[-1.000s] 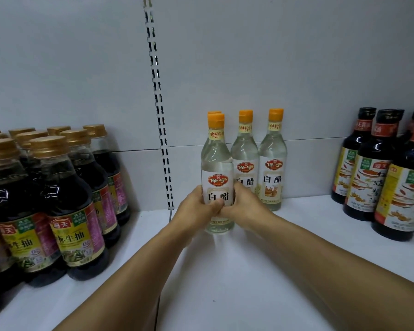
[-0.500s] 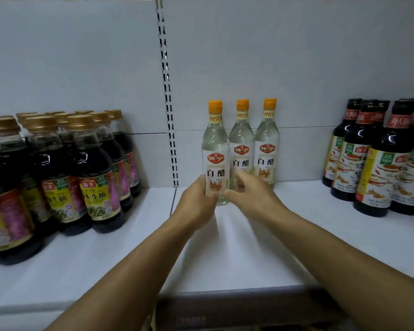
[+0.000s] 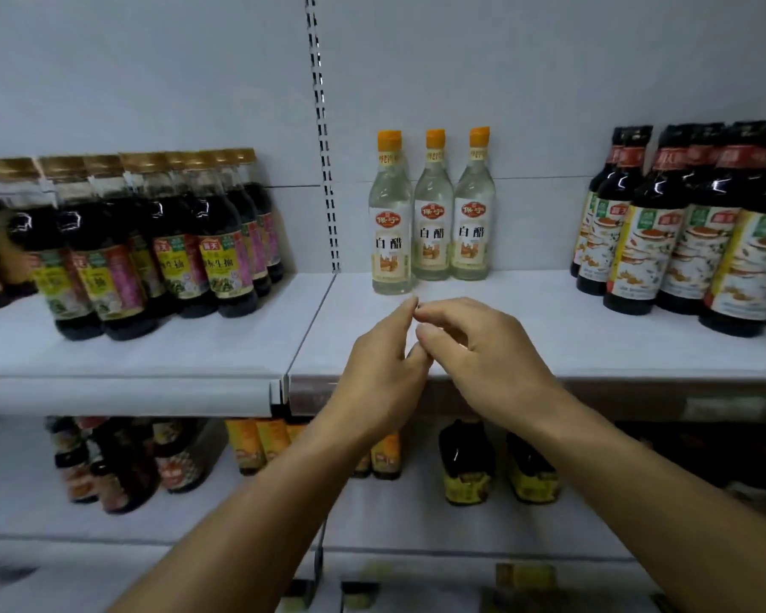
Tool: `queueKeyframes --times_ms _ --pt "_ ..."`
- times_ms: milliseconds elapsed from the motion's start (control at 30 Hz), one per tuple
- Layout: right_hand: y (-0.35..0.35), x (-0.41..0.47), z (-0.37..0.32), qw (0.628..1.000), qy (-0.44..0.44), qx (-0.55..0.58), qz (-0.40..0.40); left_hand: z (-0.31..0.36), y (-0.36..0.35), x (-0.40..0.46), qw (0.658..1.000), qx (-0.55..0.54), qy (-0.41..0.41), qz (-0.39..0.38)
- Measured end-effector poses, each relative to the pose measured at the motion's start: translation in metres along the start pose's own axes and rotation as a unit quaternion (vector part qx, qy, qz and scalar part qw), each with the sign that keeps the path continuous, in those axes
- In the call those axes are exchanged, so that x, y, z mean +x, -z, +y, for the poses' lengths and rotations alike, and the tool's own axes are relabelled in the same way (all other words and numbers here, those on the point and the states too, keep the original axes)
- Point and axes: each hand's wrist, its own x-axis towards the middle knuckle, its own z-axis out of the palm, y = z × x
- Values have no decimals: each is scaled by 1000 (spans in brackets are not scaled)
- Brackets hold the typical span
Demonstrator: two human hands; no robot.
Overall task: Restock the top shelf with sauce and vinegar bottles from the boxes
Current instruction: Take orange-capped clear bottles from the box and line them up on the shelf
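Three clear white-vinegar bottles with orange caps stand in a row on the top shelf point(image 3: 527, 342): the left one point(image 3: 390, 219) slightly forward, the middle one point(image 3: 433, 210), the right one point(image 3: 475, 207). My left hand point(image 3: 379, 373) and my right hand point(image 3: 483, 351) hover side by side just in front of them, over the shelf's front part. Both hold nothing, with fingers loosely curled and fingertips nearly touching each other. Neither hand touches a bottle.
Dark soy sauce bottles with gold caps point(image 3: 222, 232) crowd the shelf's left part. Dark bottles with black caps point(image 3: 651, 223) fill the right. A slotted upright point(image 3: 323, 139) divides the back wall. The lower shelf point(image 3: 195, 524) holds more bottles. Bare shelf surface lies beside the vinegar.
Both hands let go of the left vinegar bottle, which now stands on the shelf, and drew back toward me. The view dropped, showing the lower shelf.
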Motion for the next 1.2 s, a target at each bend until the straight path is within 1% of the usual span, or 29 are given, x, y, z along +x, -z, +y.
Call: queueKeyframes --times_ms 67,233,467,733,900,1067,1200 --pt "1 -17 -5 1000 9 0 -3 3 1 -18 1000 -12 18 1" --pt "4 -50 -16 1000 7 -2 -15 5 4 -59 998 -54 20 -4" --pt "-14 -84 -28 1000 -11 -25 4 -8 13 -96 996 -69 -30 -44" --pt "-78 -120 -49 996 -82 -24 3 -56 35 -139 991 -84 -4 -101" --pt "-114 -151 -59 993 -111 -47 -10 -88 41 -170 986 -94 22 -134" --pt "-137 -184 -51 987 -151 -61 -17 -110 33 -202 976 -132 44 -165" --pt "-157 -206 -33 980 -188 -58 -40 -134 18 -221 969 -138 75 -192"
